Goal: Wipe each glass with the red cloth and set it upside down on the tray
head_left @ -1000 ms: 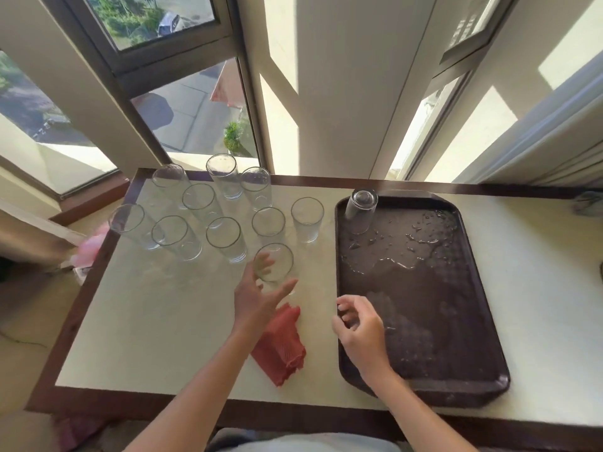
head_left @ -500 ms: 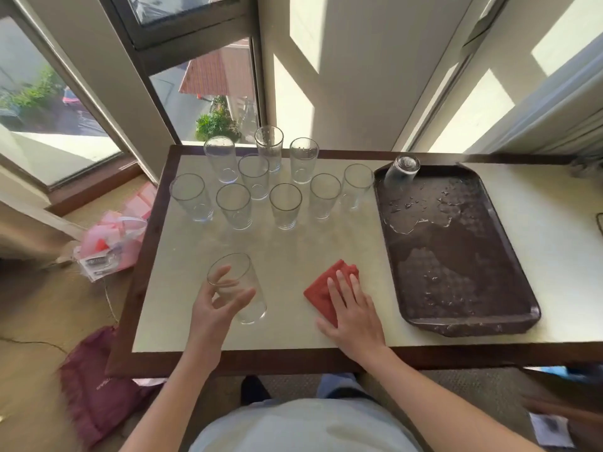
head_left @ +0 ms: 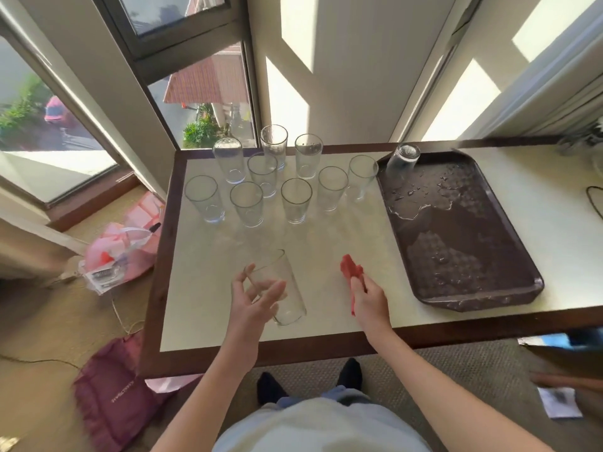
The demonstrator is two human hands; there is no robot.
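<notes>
My left hand (head_left: 256,300) grips a clear glass (head_left: 280,288), tilted with its rim pointing away and its base toward me, above the table's near edge. The red cloth (head_left: 351,274) is lifted off the table, pinched in my right hand (head_left: 368,300), just right of the glass. Several upright glasses (head_left: 295,203) stand in a cluster at the table's far left. A dark brown tray (head_left: 470,288), wet with water drops, lies on the right; one glass (head_left: 402,159) stands upside down in its far-left corner.
The cream table (head_left: 326,243) has a dark wooden border. Pink bags (head_left: 120,252) and a maroon cloth bag (head_left: 114,396) lie on the floor at left. A black cable (head_left: 594,200) curls on the table at far right. Windows and a wall stand behind the table.
My left hand picked a glass out of the cluster and brought it near. My right hand went to the red cloth, then lifted it off the table. The camera drew back.
</notes>
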